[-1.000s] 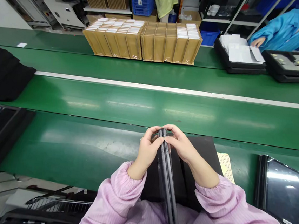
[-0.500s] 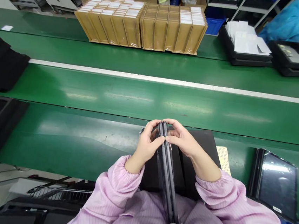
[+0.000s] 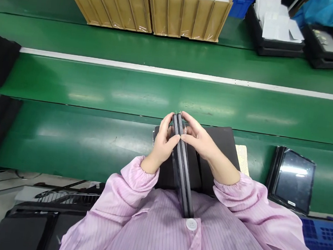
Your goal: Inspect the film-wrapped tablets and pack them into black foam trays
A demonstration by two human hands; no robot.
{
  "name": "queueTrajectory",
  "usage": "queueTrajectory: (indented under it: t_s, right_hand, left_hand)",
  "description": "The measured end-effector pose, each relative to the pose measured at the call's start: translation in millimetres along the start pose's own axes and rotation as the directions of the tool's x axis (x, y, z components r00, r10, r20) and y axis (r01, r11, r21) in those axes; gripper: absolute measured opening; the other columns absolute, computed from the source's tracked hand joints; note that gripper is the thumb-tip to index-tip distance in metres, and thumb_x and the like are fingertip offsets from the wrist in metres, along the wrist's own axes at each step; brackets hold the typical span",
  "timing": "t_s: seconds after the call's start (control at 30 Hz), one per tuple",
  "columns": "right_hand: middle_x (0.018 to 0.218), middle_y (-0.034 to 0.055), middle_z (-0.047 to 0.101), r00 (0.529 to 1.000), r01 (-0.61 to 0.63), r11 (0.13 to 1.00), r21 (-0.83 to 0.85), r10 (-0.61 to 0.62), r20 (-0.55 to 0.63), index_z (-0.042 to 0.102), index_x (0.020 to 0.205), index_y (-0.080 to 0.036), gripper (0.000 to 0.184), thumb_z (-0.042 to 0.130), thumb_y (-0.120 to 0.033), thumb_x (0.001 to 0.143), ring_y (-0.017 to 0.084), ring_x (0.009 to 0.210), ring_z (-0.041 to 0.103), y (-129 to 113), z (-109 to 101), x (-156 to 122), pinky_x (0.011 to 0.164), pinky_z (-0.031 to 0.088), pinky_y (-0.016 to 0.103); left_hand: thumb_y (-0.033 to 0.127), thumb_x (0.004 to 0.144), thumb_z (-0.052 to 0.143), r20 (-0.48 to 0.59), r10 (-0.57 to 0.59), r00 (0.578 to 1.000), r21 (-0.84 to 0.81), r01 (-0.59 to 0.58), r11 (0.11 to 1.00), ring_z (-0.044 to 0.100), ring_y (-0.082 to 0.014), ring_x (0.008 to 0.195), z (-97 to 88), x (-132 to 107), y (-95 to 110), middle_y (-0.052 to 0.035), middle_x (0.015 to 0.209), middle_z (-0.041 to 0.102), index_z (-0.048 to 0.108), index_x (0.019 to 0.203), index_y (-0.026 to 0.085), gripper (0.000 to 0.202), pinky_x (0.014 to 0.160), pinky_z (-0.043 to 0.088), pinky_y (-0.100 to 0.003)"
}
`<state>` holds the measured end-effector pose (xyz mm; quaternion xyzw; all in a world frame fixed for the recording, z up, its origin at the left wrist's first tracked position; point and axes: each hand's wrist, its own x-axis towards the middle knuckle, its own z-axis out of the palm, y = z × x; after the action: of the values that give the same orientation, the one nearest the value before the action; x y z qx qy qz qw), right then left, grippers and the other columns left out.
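Two thin dark tablets (image 3: 183, 170) stand on edge side by side in front of my chest, their narrow sides facing up. Clear film shows around their far ends. My left hand (image 3: 162, 142) grips the far part from the left, thumb on the upper edge. From the right, my right hand (image 3: 200, 141) holds the same pair, its thumb almost meeting the other one. Below them lies a flat black folder-like piece (image 3: 220, 146), partly covered by my arms. A cream dotted sheet (image 3: 242, 159) sticks out at its right side.
Glossy tablets (image 3: 295, 180) lie stacked at right, above a blue basket (image 3: 324, 238). Brown divided cartons (image 3: 188, 17) with white pieces stand across the green bench (image 3: 95, 134). Black trays (image 3: 280, 47) sit far right, near a co-worker's blue sleeve (image 3: 327, 12). Black items line the left.
The view has tilted downward, so the bench appears higher. The two tablets remain between both hands, their near end now closer to the far end in view. The grip looks much the same.
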<state>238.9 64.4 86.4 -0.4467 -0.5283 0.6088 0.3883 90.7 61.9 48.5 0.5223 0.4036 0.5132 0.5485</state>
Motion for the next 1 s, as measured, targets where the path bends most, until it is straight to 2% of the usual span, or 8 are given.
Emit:
queueTrajectory:
  t_s: [0.13, 0.27, 0.33, 0.43, 0.5, 0.6, 0.7, 1.0]
  right_hand:
    - [0.143, 0.0098, 0.041, 0.953, 0.248, 0.931, -0.267, -0.284, -0.103, 0.043, 0.133, -0.024, 0.058, 0.051, -0.049, 0.081, 0.031, 0.127, 0.042, 28.8, 23.6, -42.5, 0.104, 0.034, 0.051]
    - [0.145, 0.0102, 0.038, 0.907, 0.273, 0.921, -0.279, -0.343, -0.244, 0.044, 0.133, -0.022, 0.056, 0.027, -0.053, 0.091, 0.028, 0.136, 0.032, 63.0, 47.3, -70.3, 0.112, 0.023, 0.053]
    - [0.15, 0.0074, 0.031, 0.876, 0.282, 0.915, -0.289, -0.368, -0.312, 0.041, 0.136, -0.023, 0.053, 0.027, -0.049, 0.092, 0.025, 0.139, 0.027, 59.2, 52.1, -67.3, 0.115, 0.019, 0.052]
    - [0.151, 0.0031, 0.03, 0.84, 0.336, 0.915, -0.222, -0.398, -0.368, 0.041, 0.136, -0.025, 0.048, 0.034, -0.039, 0.092, 0.021, 0.141, 0.023, 22.8, 51.6, -49.3, 0.117, 0.017, 0.047]
    - [0.147, 0.0038, 0.036, 0.865, 0.314, 0.949, -0.039, -0.303, -0.4, 0.041, 0.136, -0.023, 0.048, 0.037, -0.032, 0.089, 0.02, 0.138, 0.03, -8.7, 50.3, -35.2, 0.117, 0.022, 0.043]
    - [0.139, 0.0046, 0.048, 0.912, 0.118, 0.947, 0.297, 0.015, -0.41, 0.043, 0.133, -0.022, 0.051, 0.043, -0.022, 0.082, 0.02, 0.128, 0.046, -43.6, 49.5, -16.7, 0.111, 0.036, 0.041]
    - [0.126, 0.0058, 0.059, 0.88, -0.042, 0.866, 0.498, 0.267, -0.392, 0.044, 0.129, -0.02, 0.049, 0.046, -0.017, 0.08, 0.02, 0.113, 0.058, -56.3, 48.1, -2.7, 0.099, 0.049, 0.038]
    - [0.103, 0.0057, 0.067, 0.868, 0.018, 0.787, 0.616, 0.293, -0.4, 0.053, 0.11, -0.019, 0.033, 0.052, -0.018, 0.077, 0.02, 0.098, 0.064, -52.9, 43.7, 15.5, 0.081, 0.056, 0.032]
  left_hand:
    - [0.061, 0.086, 0.04, -0.065, 0.126, 0.99, 0.092, -0.12, 0.989, 0.019, -0.0284, 0.143, 17.2, -55.2, -27.9, -0.0096, 0.155, 0.024, 0.029, 0.144, 0.024, 0.071, 0.118, 0.015, -0.045]
    - [0.068, 0.084, 0.032, -0.091, 0.143, 0.985, 0.133, -0.131, 0.983, 0.02, -0.029, 0.143, 25.2, -93.3, -42.5, -0.0077, 0.155, 0.024, 0.034, 0.143, 0.026, 0.072, 0.118, 0.016, -0.046]
    - [0.065, 0.085, 0.034, -0.108, 0.213, 0.971, 0.193, -0.19, 0.963, 0.019, -0.029, 0.143, 26.4, -88.7, -29.5, -0.0076, 0.154, 0.026, 0.039, 0.14, 0.025, 0.068, 0.118, 0.014, -0.047]
    - [0.057, 0.09, 0.034, -0.142, 0.304, 0.942, 0.216, -0.271, 0.938, 0.015, -0.0269, 0.144, 32.8, -61.7, 11.4, -0.0053, 0.153, 0.03, 0.043, 0.138, 0.025, 0.058, 0.119, 0.012, -0.045]
    - [0.053, 0.092, 0.034, -0.18, 0.224, 0.958, 0.128, -0.203, 0.971, 0.019, -0.0245, 0.143, 40.3, -40.2, 39.9, -0.0027, 0.151, 0.035, 0.047, 0.134, 0.026, 0.052, 0.119, 0.016, -0.04]
    - [0.048, 0.094, 0.034, -0.217, -0.004, 0.976, -0.018, 0.0, 1.0, 0.039, -0.0233, 0.135, 49.9, -12.7, 66.4, -0.0047, 0.141, 0.049, 0.055, 0.127, 0.023, 0.046, 0.115, 0.028, -0.038]
    - [0.047, 0.094, 0.036, -0.262, -0.232, 0.937, -0.157, 0.196, 0.968, 0.052, -0.0235, 0.124, 53.0, 5.9, 73.5, -0.0079, 0.13, 0.059, 0.06, 0.119, 0.018, 0.045, 0.109, 0.038, -0.038]
    - [0.036, 0.096, 0.038, -0.341, -0.463, 0.818, -0.336, 0.353, 0.873, 0.058, -0.0204, 0.116, 57.5, 24.7, 80.1, -0.0068, 0.118, 0.067, 0.066, 0.108, 0.016, 0.036, 0.109, 0.039, -0.034]
